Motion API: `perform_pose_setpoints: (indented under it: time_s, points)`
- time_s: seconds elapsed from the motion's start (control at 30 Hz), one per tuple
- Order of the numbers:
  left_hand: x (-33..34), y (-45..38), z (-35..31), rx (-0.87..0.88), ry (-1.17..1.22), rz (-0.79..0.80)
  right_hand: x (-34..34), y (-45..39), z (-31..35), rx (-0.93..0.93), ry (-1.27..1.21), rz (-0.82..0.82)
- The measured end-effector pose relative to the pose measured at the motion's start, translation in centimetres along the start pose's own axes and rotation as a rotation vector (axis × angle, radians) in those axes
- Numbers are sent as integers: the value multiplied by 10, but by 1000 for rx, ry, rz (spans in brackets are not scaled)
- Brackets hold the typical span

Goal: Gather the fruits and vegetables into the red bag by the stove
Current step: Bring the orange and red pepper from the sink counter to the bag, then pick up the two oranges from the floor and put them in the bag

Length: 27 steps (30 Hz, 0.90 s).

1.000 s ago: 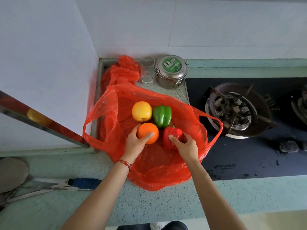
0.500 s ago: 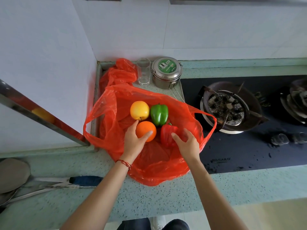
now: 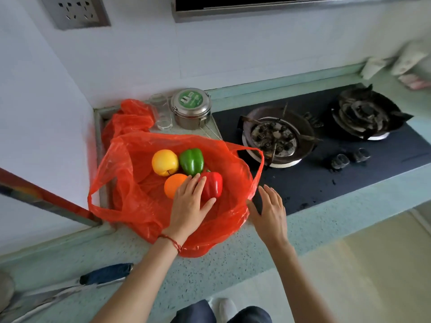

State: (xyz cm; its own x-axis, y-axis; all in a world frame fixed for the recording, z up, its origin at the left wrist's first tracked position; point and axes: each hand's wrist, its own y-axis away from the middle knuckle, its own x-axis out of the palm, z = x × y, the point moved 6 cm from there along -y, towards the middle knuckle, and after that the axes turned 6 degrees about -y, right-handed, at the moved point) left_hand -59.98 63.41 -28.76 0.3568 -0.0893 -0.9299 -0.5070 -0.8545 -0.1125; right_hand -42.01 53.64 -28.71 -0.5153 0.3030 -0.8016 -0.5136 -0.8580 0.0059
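four items lie gathered in the red bag (image 3: 144,206) at centre frame: yellow fruit (image 3: 164,162), green pepper (image 3: 191,160), orange (image 3: 173,188), red pepper (image 3: 213,185). the left hand (image 3: 189,205) is laid flat, fingers (image 3: 197,183) spread, across the orange and red pepper; the right hand (image 3: 270,212) hovers open beside the bag's right edge. the bag handles are judged next to be gathered.

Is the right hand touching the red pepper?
Apart. The head view shows the right hand open outside the red bag, with the bag's edge between it and the red pepper.
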Motion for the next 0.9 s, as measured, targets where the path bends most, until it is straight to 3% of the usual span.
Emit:
perform_pose_setpoints:
  time_s: [0.47, 0.9]
  points:
    - [57, 8, -175, 536, -21, 195, -100, 109, -125, 431, -11, -310]
    - [107, 111, -363, 965, 7, 338, -184, 285, -229, 787, -4, -608]
